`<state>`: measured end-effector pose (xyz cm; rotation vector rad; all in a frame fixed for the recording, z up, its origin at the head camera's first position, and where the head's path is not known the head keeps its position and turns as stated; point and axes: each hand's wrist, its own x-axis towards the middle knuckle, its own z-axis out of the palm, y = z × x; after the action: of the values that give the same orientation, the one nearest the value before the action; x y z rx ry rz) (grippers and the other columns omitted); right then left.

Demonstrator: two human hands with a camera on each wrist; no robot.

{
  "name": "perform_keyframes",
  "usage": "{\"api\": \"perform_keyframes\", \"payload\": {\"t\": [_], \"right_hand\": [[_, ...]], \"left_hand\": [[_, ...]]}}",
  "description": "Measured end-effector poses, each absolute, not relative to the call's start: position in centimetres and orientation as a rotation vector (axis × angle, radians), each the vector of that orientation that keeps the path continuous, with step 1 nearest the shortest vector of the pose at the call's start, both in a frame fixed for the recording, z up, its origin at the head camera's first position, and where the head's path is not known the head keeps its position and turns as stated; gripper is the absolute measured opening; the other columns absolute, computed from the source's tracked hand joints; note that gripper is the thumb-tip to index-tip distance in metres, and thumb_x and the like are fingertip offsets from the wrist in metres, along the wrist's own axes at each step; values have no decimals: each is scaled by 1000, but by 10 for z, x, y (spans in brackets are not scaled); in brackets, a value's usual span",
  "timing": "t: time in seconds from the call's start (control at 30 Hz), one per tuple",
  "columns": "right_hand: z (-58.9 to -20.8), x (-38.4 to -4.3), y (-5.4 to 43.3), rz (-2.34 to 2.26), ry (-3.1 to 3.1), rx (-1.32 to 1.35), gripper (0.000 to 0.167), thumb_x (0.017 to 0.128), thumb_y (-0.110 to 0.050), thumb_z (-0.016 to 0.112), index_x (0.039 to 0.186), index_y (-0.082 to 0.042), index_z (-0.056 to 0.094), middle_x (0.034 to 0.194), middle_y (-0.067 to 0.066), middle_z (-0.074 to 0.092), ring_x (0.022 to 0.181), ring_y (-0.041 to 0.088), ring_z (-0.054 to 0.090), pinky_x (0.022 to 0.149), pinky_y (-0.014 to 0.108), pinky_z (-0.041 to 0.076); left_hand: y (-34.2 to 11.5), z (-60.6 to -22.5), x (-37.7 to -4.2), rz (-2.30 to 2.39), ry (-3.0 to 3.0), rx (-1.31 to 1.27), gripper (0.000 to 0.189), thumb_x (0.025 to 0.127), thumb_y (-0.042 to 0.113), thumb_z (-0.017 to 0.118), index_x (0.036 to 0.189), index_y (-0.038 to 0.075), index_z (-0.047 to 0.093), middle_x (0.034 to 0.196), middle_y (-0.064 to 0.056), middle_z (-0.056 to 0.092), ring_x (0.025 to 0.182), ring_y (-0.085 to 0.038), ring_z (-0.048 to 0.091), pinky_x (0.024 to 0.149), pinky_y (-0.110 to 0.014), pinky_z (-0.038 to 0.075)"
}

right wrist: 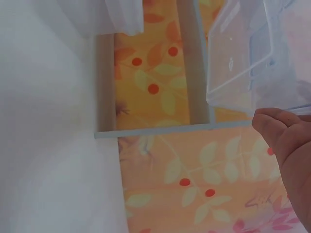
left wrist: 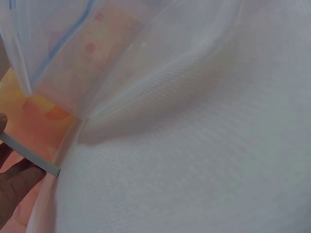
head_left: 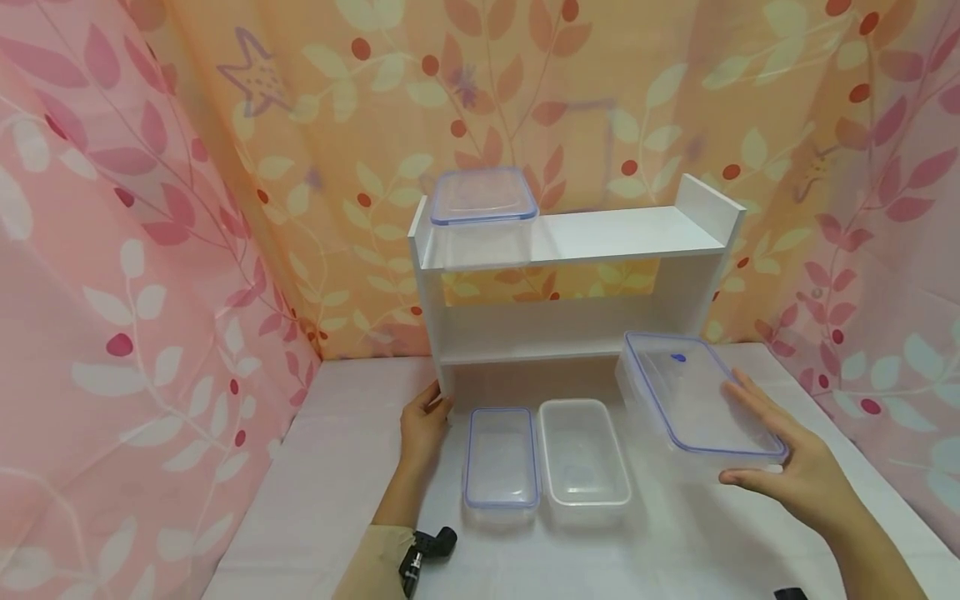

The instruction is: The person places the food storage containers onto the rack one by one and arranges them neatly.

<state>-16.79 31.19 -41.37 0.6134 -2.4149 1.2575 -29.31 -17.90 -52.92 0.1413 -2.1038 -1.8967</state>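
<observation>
My right hand (head_left: 802, 471) grips a clear plastic food container (head_left: 705, 400) with a blue-edged lid by its near right corner, thumb low and fingers along the side. The container is tilted in front of the right end of a white two-tier shelf (head_left: 547, 333). In the right wrist view the container (right wrist: 238, 63) hangs near the shelf's side panel (right wrist: 155, 130). At the shelf's left end, my left hand (head_left: 423, 425) pinches the bottom of the side panel. The left wrist view shows fingers (left wrist: 24, 182) and thumb on either side of the panel edge (left wrist: 29, 155).
On the upper shelf's left end sits another blue-lidded container (head_left: 483, 200). Before the shelf, a smaller blue-lidded container (head_left: 501, 458) and a white-rimmed one (head_left: 585, 454) stand side by side on the white table cover (head_left: 300, 500). Patterned curtains (head_left: 360, 125) enclose the back and sides.
</observation>
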Motion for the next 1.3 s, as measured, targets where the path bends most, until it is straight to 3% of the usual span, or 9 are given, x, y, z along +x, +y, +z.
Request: {"api": "perform_keyframes", "payload": {"t": [0.33, 0.63, 0.83, 1.07, 1.3], "right_hand": [[-391, -168, 312, 1275, -2363, 645, 108, 58, 18, 88, 154, -2, 43, 168, 10, 29, 153, 4, 24, 100, 3, 36], [-372, -170, 315, 1334, -2319, 722, 107, 59, 23, 85, 154, 5, 39, 168, 16, 25, 156, 12, 21, 107, 7, 35], [-359, -171, 314, 1422, -2297, 749, 107, 59, 25, 83, 154, 6, 37, 170, 13, 22, 157, 13, 20, 105, 8, 36], [-342, -172, 313, 1318, -2316, 738, 108, 60, 23, 84, 155, 3, 38, 168, 13, 27, 152, 8, 29, 100, 6, 40], [-323, -175, 312, 1334, -2312, 756, 107, 61, 22, 85, 155, 2, 38, 168, 13, 28, 152, 9, 30, 101, 7, 39]], "left_hand": [[-178, -529, -293, -1881, -2104, 138, 46, 97, 11, 71, 141, 8, 62, 139, -16, 64, 120, -33, 66, 91, -54, 57], [-179, -528, -291, -1881, -2112, 118, 46, 97, 10, 70, 142, 7, 60, 140, -18, 63, 120, -35, 66, 85, -51, 60], [-180, -523, -288, -1885, -2129, 102, 47, 98, 8, 68, 144, 3, 57, 143, -20, 59, 122, -38, 64, 86, -46, 60], [-175, -498, -269, -1847, -2163, 74, 46, 97, 5, 69, 141, -2, 58, 140, -23, 61, 119, -38, 66, 90, -49, 59], [-177, -510, -279, -1890, -2110, 68, 46, 97, 9, 70, 142, 2, 60, 140, -21, 62, 119, -36, 66, 85, -39, 61]]}}
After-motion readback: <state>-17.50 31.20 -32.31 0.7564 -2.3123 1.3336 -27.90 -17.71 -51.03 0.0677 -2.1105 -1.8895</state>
